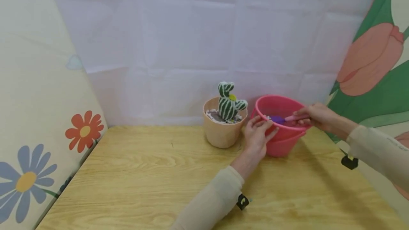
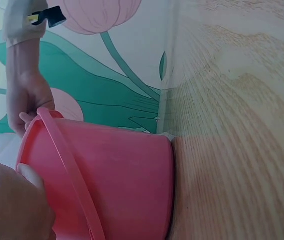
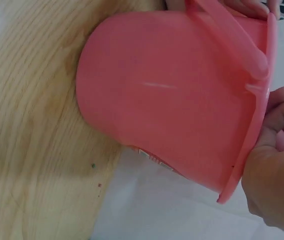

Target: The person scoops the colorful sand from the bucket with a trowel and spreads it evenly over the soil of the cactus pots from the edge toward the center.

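Observation:
A pink bucket (image 1: pixel 281 144) stands on the table, leaning slightly, its handle hanging down outside. At the near left of its rim my left hand (image 1: pixel 256 137) grips the edge; in the left wrist view that hand (image 2: pixel 14 202) is partly cut off by the frame. My right hand (image 1: pixel 319 116) holds the pink handle of a small toy shovel (image 1: pixel 278 119), whose purple blade is inside the bucket. Seen from the right wrist, the hand (image 3: pixel 274 165) is by the rim and most of the shovel is hidden. The bucket's contents are mostly out of sight.
Left of the bucket stands a peach pot (image 1: pixel 222 136) with a knitted green and white cactus (image 1: pixel 227 108) in it. White cloth (image 1: pixel 175 45) hangs behind the wooden table (image 1: pixel 143 180). Flower-patterned panels (image 1: pixel 367 59) flank both sides. Tiny specks (image 3: pixel 99 185) lie near the bucket.

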A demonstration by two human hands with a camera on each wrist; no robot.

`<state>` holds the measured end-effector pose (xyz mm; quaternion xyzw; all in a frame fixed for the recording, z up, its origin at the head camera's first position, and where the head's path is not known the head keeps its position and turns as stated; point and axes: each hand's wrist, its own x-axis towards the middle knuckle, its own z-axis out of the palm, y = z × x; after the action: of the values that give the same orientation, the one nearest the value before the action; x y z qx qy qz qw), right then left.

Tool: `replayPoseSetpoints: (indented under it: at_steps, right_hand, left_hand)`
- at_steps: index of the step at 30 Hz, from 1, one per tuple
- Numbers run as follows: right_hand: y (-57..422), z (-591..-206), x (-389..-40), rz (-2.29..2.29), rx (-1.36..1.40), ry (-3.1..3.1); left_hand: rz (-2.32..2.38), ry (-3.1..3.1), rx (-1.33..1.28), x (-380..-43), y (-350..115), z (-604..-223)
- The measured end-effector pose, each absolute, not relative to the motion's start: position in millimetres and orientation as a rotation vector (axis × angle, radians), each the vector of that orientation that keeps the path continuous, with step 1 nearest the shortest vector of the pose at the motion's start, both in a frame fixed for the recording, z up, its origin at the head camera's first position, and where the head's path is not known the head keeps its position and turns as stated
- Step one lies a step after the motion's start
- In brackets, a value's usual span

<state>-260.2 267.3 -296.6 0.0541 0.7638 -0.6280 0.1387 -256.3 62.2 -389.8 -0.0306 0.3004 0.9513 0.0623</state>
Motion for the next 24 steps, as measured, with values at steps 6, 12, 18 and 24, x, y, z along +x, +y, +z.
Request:
replayPoseSetpoints:
  at_steps: [6, 12, 18, 24]
  right_hand:
    - [272.6, -294.8, -258.3, -1.951, 0.180, 2.127]
    - [277.7, -289.6, -251.0, -2.055, 0.185, 2.023]
    - [286.7, -288.4, -245.5, -2.210, 0.214, 1.883]
    - [296.2, -294.7, -240.9, -2.288, 0.220, 1.871]
  left_hand:
    - [2.885, 0.897, -0.084, -257.5, 62.5, -387.0]
    - [2.868, 0.900, -0.100, -257.3, 62.4, -383.8]
    - [2.864, 0.907, -0.085, -258.3, 61.8, -383.1]
    - [2.854, 0.917, -0.111, -257.5, 60.9, -386.5]
